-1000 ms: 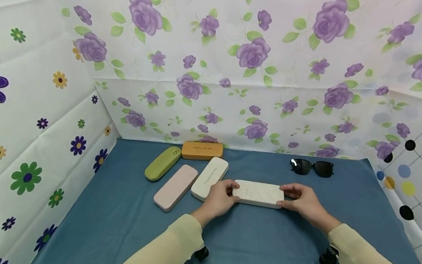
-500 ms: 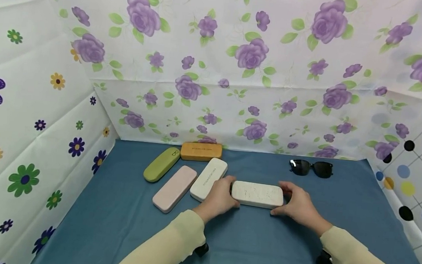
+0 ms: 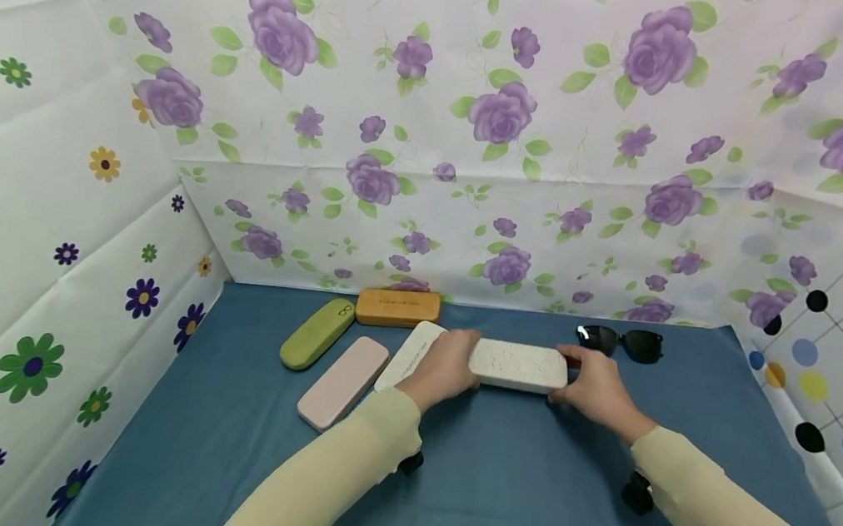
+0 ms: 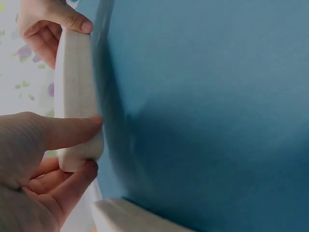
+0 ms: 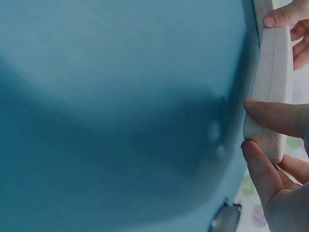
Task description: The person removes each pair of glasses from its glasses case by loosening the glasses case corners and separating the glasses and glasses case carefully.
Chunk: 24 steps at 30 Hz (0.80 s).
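A speckled white glasses case (image 3: 518,366) is held level by its two ends, one in each hand. My left hand (image 3: 446,365) grips its left end; in the left wrist view the thumb lies along the near side of the case (image 4: 79,87), with fingers curled at the end. At the other end, my right hand (image 3: 597,387) pinches it between thumb and fingers, as the right wrist view of the case (image 5: 270,82) also shows. A seam runs along its side, and the lid looks closed. Another white case with lettering (image 3: 414,348) lies partly hidden behind my left hand.
A pink case (image 3: 343,383), a green case (image 3: 317,333) and an orange case (image 3: 398,308) lie to the left on the blue cloth (image 3: 507,488). Black sunglasses (image 3: 642,347) lie at the back right. Flowered sheets stand behind and at the left.
Both hands have shifted their hold on the speckled case ends and moved it up and slightly away, closer to the sunglasses. The left hand now covers more of the lettered white case.
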Available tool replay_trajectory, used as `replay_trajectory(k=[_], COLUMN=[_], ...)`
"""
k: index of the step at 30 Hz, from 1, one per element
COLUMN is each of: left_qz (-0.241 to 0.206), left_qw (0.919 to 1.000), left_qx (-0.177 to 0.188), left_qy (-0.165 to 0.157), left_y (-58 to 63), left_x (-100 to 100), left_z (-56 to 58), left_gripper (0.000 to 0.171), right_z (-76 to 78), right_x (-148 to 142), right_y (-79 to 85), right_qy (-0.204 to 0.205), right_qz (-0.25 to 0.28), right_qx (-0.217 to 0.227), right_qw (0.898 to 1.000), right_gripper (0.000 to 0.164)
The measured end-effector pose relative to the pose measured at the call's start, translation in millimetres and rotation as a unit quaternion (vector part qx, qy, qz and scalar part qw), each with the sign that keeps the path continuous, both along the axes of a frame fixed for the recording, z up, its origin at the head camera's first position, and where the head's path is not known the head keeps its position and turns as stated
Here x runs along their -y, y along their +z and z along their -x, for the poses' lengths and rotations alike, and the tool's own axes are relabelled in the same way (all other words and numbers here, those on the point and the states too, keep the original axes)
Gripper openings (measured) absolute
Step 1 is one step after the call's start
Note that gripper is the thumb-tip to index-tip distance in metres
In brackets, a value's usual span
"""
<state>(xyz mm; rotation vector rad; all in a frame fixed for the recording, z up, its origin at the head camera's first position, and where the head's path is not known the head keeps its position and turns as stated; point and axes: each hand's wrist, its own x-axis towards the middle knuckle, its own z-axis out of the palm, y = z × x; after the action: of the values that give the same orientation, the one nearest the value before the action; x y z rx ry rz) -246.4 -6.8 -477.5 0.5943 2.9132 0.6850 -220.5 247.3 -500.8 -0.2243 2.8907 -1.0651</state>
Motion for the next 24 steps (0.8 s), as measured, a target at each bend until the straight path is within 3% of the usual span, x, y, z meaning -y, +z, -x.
replay_trajectory(k=[5, 10, 17, 24], left_qz=[0.012, -0.005, -0.043, -0.034], left_qw=[0.9996, 0.9996, 0.9977, 0.9984], left_qx=[-0.015, -0.014, -0.027, -0.016], left_qy=[0.02, 0.025, 0.045, 0.043], left_y=[7.7, 4.8, -13.2, -22.4], left_x=[-10.0, -17.9, -19.4, -26.1], left_z=[28.5, 46.5, 59.4, 68.6], left_gripper=[0.075, 0.076, 0.074, 0.074], right_z=[33.5, 57.8, 74.3, 83.1], right_x=[-2.8, -6.5, -4.2, -7.5], right_y=[13.6, 17.0, 12.0, 6.3], right_qy=[-0.013, -0.024, -0.011, -0.028], right_qz=[-0.01, -0.027, -0.036, -0.054], right_qx=[-0.013, -0.006, -0.001, 0.001], right_qw=[1.0, 0.999, 0.999, 0.998], right_gripper=[0.085, 0.086, 0.076, 0.074])
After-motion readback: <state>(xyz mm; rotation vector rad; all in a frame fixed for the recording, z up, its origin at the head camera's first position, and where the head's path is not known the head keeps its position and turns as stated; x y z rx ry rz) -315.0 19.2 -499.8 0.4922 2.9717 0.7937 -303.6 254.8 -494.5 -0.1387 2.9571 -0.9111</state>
